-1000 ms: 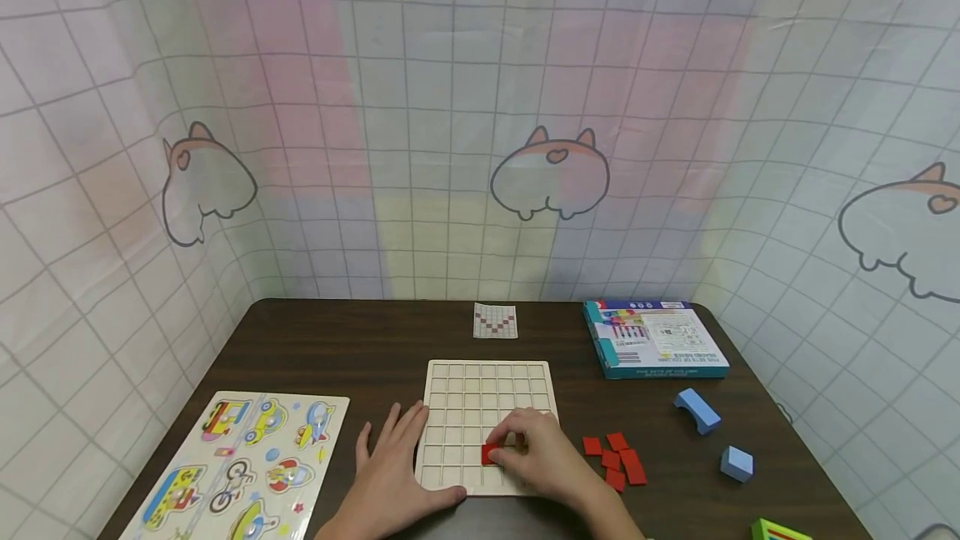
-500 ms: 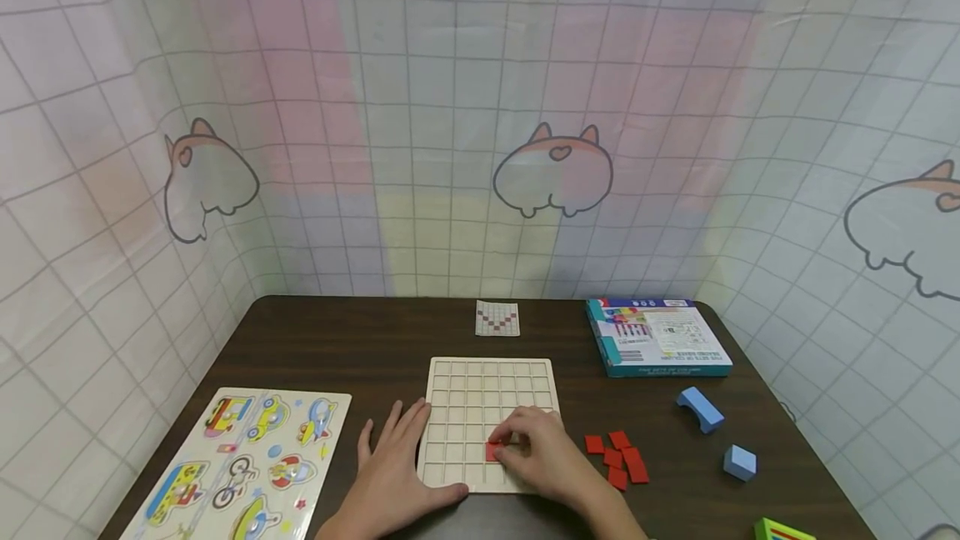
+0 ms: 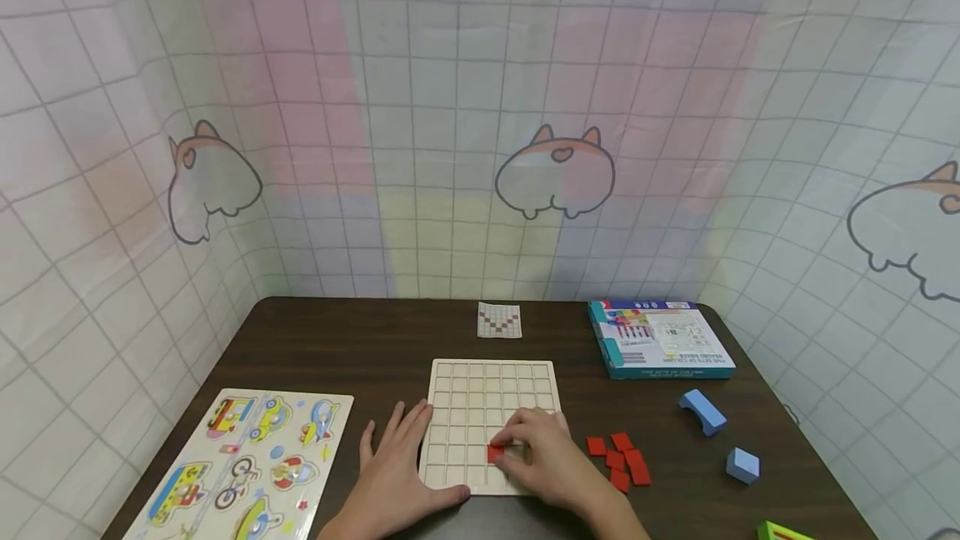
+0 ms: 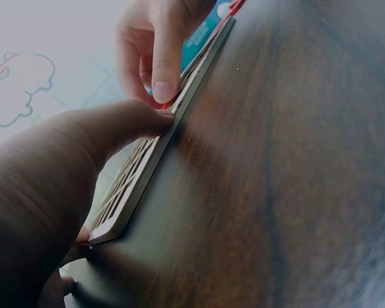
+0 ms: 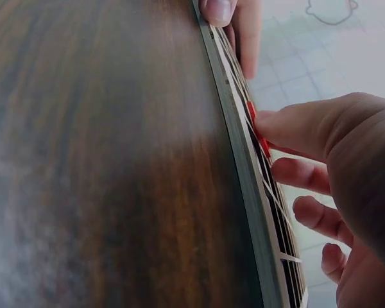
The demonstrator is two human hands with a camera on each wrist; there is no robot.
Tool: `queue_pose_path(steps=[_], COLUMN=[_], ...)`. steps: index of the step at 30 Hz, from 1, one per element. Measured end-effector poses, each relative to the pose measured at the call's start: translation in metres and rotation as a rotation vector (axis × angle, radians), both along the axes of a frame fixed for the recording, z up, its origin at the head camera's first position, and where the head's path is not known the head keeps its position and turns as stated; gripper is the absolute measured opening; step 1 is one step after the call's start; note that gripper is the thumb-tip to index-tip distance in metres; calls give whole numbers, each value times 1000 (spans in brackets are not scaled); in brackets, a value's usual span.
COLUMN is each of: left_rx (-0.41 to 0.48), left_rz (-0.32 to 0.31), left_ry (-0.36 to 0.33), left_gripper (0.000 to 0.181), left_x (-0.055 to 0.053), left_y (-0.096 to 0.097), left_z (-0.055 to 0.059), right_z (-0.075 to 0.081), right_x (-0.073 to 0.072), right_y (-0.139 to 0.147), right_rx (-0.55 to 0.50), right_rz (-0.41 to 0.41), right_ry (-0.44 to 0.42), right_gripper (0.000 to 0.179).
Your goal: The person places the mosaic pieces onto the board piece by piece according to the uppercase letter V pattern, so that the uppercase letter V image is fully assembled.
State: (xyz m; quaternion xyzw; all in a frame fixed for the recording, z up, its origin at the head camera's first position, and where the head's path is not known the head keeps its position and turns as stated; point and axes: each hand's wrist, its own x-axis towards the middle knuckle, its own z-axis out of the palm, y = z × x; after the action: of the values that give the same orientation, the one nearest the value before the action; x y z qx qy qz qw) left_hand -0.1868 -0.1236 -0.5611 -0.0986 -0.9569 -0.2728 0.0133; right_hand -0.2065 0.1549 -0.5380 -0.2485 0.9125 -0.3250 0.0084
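A pale board with a raised square grid [image 3: 450, 416] lies on the dark table. In the head view my right hand [image 3: 543, 455] bends over its lower middle. Thumb and index finger pinch a small red square tile [image 3: 495, 454] there, which sits in one of the grid cells. The right wrist view has the thumb tip against the red tile [image 5: 258, 130], the other fingers loosely bent over the grid. My left hand [image 3: 397, 473] rests spread at the board's lower left corner, fingers along the left side and thumb [image 4: 138, 122] on the near edge.
Several loose red tiles [image 3: 637, 467] lie right of the board. Beyond them are a blue arch block [image 3: 702, 412], a blue cube [image 3: 742, 466] and a green piece [image 3: 780, 531]. A patterned card [image 3: 499, 321] and a flat box [image 3: 663, 342] lie behind, a picture puzzle [image 3: 281, 450] on the left.
The red tile, darker and more covered a second ago, now shows brighter and flatter in its cell under my right fingers. My left hand keeps its place; the head view shifts slightly.
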Motion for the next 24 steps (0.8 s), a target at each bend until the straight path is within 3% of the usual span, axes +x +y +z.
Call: queue_pose_path(steps=[17,24], left_rx=[22,25], left_rz=[1,1], left_ry=[-27,-45], left_gripper=[139,139], left_x=[0,-1], left_y=[1,1], left_z=[1,1], right_z=[2,5], right_x=[5,4], right_y=[20,33], right_rx=[-68,-54], right_rz=[-74,-122], right_ry=[71,20], right_gripper=[37,41])
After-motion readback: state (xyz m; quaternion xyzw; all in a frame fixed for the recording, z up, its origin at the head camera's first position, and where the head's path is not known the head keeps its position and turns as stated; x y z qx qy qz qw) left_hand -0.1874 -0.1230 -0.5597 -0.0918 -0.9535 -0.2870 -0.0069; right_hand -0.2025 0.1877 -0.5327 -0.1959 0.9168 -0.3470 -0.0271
